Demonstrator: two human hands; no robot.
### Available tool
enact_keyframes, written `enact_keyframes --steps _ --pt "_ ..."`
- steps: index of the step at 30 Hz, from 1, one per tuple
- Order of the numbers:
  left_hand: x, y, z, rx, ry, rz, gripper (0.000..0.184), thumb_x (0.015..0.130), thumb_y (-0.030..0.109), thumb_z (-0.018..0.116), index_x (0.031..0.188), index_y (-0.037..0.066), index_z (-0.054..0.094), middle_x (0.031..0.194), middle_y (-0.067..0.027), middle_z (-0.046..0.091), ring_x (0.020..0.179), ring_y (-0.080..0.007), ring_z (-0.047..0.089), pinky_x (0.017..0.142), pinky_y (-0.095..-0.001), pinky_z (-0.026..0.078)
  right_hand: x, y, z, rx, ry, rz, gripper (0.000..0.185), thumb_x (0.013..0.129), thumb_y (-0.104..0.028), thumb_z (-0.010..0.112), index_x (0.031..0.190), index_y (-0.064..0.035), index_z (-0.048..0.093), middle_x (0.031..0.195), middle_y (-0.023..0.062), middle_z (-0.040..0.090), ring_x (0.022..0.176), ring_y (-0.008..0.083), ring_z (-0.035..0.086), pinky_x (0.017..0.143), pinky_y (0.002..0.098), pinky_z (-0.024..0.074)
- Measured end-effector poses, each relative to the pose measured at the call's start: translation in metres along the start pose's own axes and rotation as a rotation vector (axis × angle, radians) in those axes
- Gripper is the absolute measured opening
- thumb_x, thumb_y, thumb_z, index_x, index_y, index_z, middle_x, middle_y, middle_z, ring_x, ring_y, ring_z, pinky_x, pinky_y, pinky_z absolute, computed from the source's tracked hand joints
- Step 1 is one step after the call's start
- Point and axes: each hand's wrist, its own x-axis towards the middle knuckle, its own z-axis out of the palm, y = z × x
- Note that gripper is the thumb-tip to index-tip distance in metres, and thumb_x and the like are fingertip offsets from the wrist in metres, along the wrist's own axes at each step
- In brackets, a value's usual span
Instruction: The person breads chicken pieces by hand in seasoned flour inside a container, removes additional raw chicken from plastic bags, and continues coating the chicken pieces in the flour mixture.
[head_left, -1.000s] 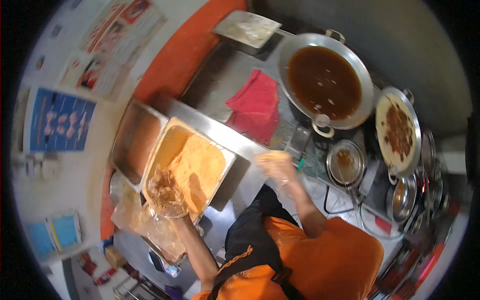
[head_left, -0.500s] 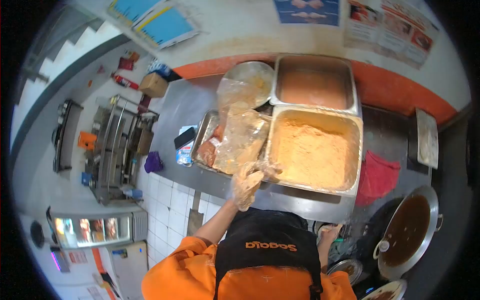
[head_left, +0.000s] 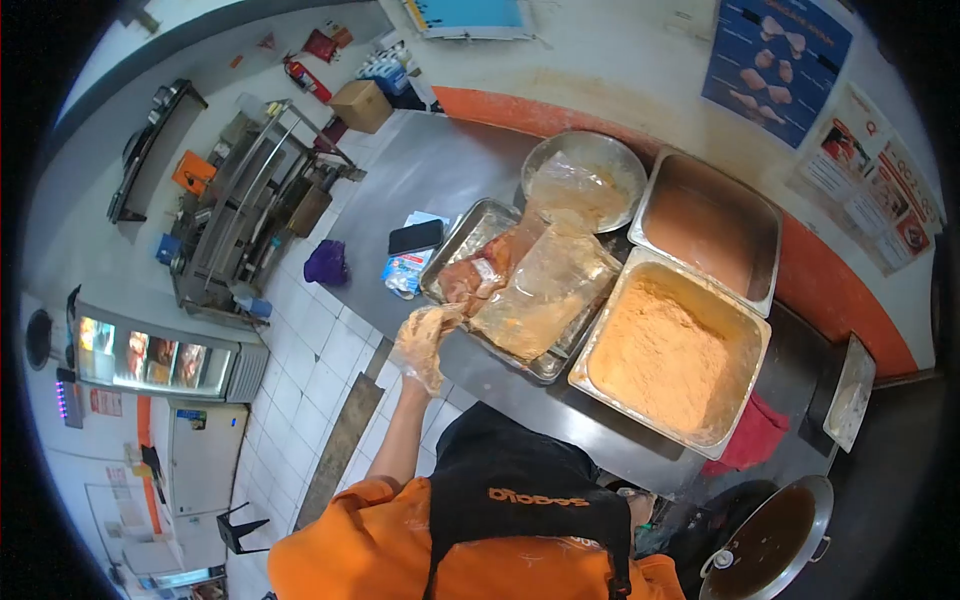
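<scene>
Your 2 hands are apart, the left raised in front, the right low beside your torso.
Your left hand (head_left: 424, 345) wears a clear plastic glove (head_left: 411, 368) caked with pale crumbs, fingers angled rightward, their exact curl unclear; your left forearm (head_left: 400, 437) slants up from the orange left sleeve (head_left: 350, 520), wrist nearly straight. Only a small part of your right hand (head_left: 641, 508) shows, its fingers too obscured to read.

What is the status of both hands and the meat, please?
Left hand floury, fingers at metal tray edge. Right hand low beside apron, mostly hidden. Meat in tray, plastic bag alongside.
</scene>
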Motion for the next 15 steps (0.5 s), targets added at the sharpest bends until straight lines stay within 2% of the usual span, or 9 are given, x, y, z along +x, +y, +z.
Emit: enact_keyframes --steps 2,4,5,8,9,12,15 --pt "0.004 0.0 0.011 0.198 0.019 -0.043 0.025 0.094 0.016 0.068 0.113 0.0 0.064 0.111 -0.0109 0.069 0.102 -0.0193 0.065 0.092 -0.0335 0.052 -0.025 -0.039 -0.011 -0.057 0.025 -0.112 0.046 0.095 -0.052 0.056 0.101 -0.0067 0.063 0.079 0.0095 0.061 0.064 0.0255 0.053 0.057 0.0408 0.0421" --pt "0.01 -0.002 0.021 0.149 0.028 -0.189 0.029 0.094 0.016 0.069 0.116 -0.002 0.062 0.113 -0.0098 0.068 0.101 -0.017 0.065 0.09 -0.031 0.052 -0.053 -0.074 -0.03 -0.118 0.061 -0.209 0.046 0.095 -0.051 0.056 0.102 -0.0062 0.063 0.081 0.0103 0.062 0.066 0.0261 0.055 0.059 0.0413 0.043" --pt "0.015 -0.021 0.019 0.11 -0.039 -0.055 0.023 0.092 0.015 0.072 0.109 0.0 0.066 0.109 -0.0083 0.07 0.096 -0.0157 0.065 0.087 -0.0306 0.052 -0.066 -0.085 -0.036 -0.147 0.086 -0.256 0.046 0.095 -0.051 0.056 0.103 -0.006 0.064 0.082 0.0106 0.063 0.067 0.0264 0.055 0.06 0.0416 0.0434" --pt "0.03 -0.014 0.032 0.116 -0.053 -0.091 0.022 0.092 0.015 0.072 0.109 0.002 0.067 0.106 -0.0077 0.071 0.096 -0.0161 0.065 0.086 -0.0305 0.053 -0.093 -0.098 -0.051 -0.234 0.181 -0.348 0.046 0.095 -0.049 0.055 0.105 -0.0053 0.065 0.085 0.0118 0.064 0.069 0.0274 0.057 0.063 0.0423 0.0447" --pt "0.046 -0.019 0.031 0.246 -0.135 -0.006 0.024 0.092 0.015 0.071 0.112 0.004 0.067 0.104 -0.0095 0.071 0.098 -0.0175 0.066 0.086 -0.0311 0.053 -0.1 -0.095 -0.057 -0.271 0.22 -0.361 0.046 0.095 -0.049 0.055 0.105 -0.0051 0.066 0.086 0.0122 0.065 0.07 0.0277 0.058 0.064 0.0426 0.0452" --pt "0.086 0.038 0.064 0.321 -0.253 -0.003 0.031 0.092 0.024 0.072 0.114 0.004 0.067 0.105 -0.0091 0.071 0.094 -0.0156 0.066 0.086 -0.0292 0.052 -0.113 -0.066 -0.061 -0.413 0.346 -0.375 0.047 0.096 -0.048 0.055 0.107 -0.0044 0.067 0.089 0.0133 0.067 0.073 0.0286 0.059 0.066 0.0433 0.0465" --pt "0.142 0.014 0.096 0.505 -0.283 0.222 0.038 0.089 0.03 0.074 0.115 0.003 0.066 0.105 -0.0102 0.071 0.095 -0.0159 0.066 0.084 -0.0296 0.053 -0.123 -0.035 -0.052 -0.586 0.445 -0.412 0.047 0.096 -0.047 0.055 0.109 -0.0036 0.069 0.092 0.0144 0.068 0.076 0.0296 0.061 0.069 0.0441 0.0478"
